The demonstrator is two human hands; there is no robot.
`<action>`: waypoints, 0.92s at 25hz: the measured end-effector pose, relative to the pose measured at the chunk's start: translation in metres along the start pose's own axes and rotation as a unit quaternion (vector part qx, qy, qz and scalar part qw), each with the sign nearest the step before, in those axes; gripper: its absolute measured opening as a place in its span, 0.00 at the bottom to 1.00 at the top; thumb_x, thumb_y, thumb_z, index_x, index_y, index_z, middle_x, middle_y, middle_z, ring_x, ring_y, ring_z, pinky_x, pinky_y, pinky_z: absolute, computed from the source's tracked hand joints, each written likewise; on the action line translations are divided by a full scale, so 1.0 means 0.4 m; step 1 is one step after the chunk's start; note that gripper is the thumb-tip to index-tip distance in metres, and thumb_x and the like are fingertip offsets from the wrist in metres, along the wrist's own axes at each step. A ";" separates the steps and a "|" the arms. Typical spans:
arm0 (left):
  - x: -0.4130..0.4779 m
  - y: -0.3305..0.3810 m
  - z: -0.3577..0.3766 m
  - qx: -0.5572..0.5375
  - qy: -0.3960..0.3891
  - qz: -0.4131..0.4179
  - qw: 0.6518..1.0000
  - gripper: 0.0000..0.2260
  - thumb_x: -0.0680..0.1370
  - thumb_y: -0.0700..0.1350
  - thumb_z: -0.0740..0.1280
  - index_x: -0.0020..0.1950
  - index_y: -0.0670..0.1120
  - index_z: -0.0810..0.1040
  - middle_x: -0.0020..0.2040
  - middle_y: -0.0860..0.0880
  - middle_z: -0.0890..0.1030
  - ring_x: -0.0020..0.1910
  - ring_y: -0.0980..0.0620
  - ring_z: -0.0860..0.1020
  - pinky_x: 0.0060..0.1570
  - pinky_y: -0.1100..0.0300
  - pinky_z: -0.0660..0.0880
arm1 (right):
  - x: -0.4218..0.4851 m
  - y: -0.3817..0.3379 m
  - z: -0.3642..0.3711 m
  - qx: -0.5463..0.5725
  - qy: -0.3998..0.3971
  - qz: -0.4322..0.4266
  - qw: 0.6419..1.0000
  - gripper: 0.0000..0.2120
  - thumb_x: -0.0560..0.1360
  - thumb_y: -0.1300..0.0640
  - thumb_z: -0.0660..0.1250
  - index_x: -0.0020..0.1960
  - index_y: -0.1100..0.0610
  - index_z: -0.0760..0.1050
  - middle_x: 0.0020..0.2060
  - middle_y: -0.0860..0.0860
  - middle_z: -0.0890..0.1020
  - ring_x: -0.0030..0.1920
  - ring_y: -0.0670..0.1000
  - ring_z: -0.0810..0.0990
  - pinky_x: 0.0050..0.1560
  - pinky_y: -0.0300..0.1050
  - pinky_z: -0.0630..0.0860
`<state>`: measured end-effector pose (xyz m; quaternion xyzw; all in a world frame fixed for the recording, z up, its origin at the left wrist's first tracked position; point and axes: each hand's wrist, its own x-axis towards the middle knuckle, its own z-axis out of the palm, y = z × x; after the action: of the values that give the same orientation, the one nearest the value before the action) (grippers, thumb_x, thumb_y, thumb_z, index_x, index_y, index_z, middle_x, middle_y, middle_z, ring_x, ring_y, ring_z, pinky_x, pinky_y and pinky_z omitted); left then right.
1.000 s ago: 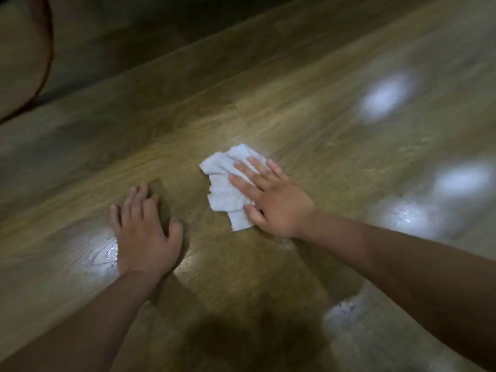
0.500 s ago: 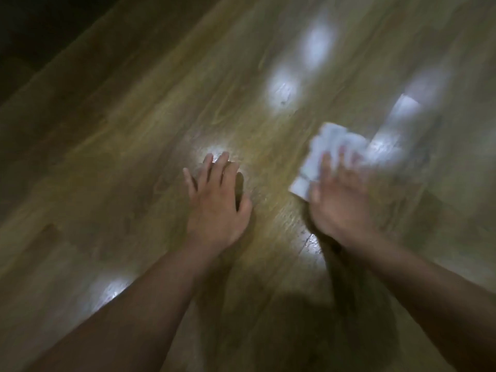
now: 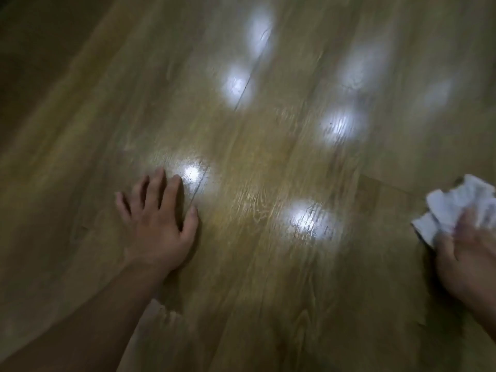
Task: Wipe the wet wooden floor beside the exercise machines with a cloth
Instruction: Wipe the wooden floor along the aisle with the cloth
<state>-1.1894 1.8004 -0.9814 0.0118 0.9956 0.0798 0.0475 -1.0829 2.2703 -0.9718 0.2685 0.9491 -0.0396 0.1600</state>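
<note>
- Right hand [image 3: 467, 261] lies on top of the cloth [image 3: 456, 202] at the right edge; it is blurred, so I cannot tell if the fingers curl into it.
- Left hand [image 3: 158, 224] flat on the floor [image 3: 255, 304], fingers spread, holding nothing.
- Best: press evenly and overlap strokes along the boards toward the streaky wet patch [image 3: 308, 221].
- Count: two hands, one cloth, seven glare spots; no machines visible.

The glossy brown wooden plank floor [image 3: 249, 304] shows pale light patches [image 3: 311, 224]. The left grip [image 3: 158, 226] lies flat on it; a crumpled white cloth [image 3: 456, 208] lies well right of that grip.
</note>
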 end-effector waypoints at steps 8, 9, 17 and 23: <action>-0.008 -0.002 0.004 0.028 -0.010 -0.003 1.000 0.30 0.78 0.60 0.54 0.76 0.48 0.65 0.78 0.46 0.62 0.77 0.41 0.57 0.74 0.34 0.47 | 0.033 -0.955 0.017 -0.039 0.076 -0.438 0.895 0.33 0.80 0.45 0.45 0.81 0.61 0.51 0.79 0.67 0.50 0.78 0.70 0.46 0.77 0.65 0.40; -0.007 -0.003 0.004 0.026 -0.015 -0.007 1.000 0.31 0.78 0.61 0.53 0.77 0.46 0.63 0.78 0.46 0.61 0.77 0.42 0.56 0.74 0.35 0.46 | 0.026 -1.118 0.006 -0.059 0.047 -0.482 0.873 0.32 0.81 0.44 0.45 0.81 0.57 0.47 0.80 0.64 0.45 0.79 0.68 0.42 0.78 0.65 0.39; -0.007 -0.011 -0.017 -0.016 -0.014 0.007 1.000 0.31 0.77 0.59 0.50 0.75 0.43 0.66 0.76 0.44 0.65 0.77 0.44 0.52 0.75 0.35 0.47 | 0.009 -1.532 -0.034 -0.108 -0.083 -0.519 0.844 0.31 0.81 0.36 0.42 0.81 0.42 0.38 0.80 0.52 0.35 0.78 0.64 0.32 0.77 0.62 0.33; 0.001 -0.011 -0.014 -0.049 -0.022 0.008 0.999 0.33 0.78 0.63 0.51 0.80 0.49 0.54 0.81 0.51 0.49 0.79 0.49 0.44 0.75 0.38 0.38 | 0.197 -1.167 -0.083 -0.025 -0.008 -0.355 0.935 0.32 0.82 0.36 0.44 0.82 0.48 0.43 0.81 0.55 0.40 0.80 0.62 0.37 0.78 0.58 0.36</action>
<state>-1.1904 1.7952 -0.9765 0.0194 0.9892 0.1282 0.0689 -1.3993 1.9167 -0.9710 -0.0898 0.9820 -0.0724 0.1498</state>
